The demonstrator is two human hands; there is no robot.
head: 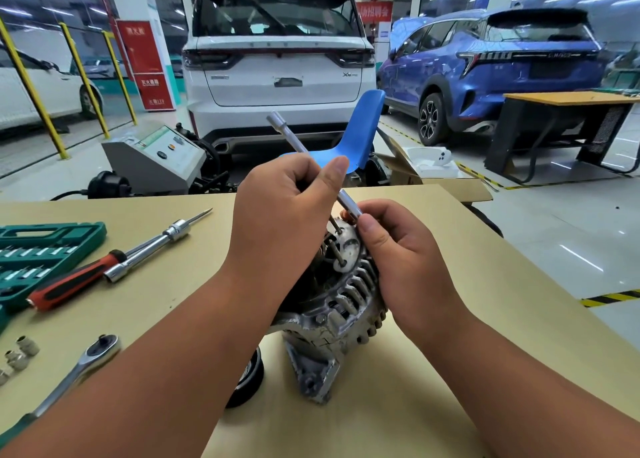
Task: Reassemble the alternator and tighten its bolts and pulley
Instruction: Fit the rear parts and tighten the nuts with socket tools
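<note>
Alternator (343, 305) stands on the table (450, 371), right under my fingers. My left hand (284, 212) is curled tight round the middle of a long silver socket tool (294, 139), which leans up and away from me. My right hand (405, 250) pinches the low end of that tool, just above two thin bolts (337, 250) sticking up from the alternator's top. A black pulley (247, 378) lies below my left wrist. A ratchet (86, 357) and a red screwdriver (72, 281) lie well left of my fingers.
</note>
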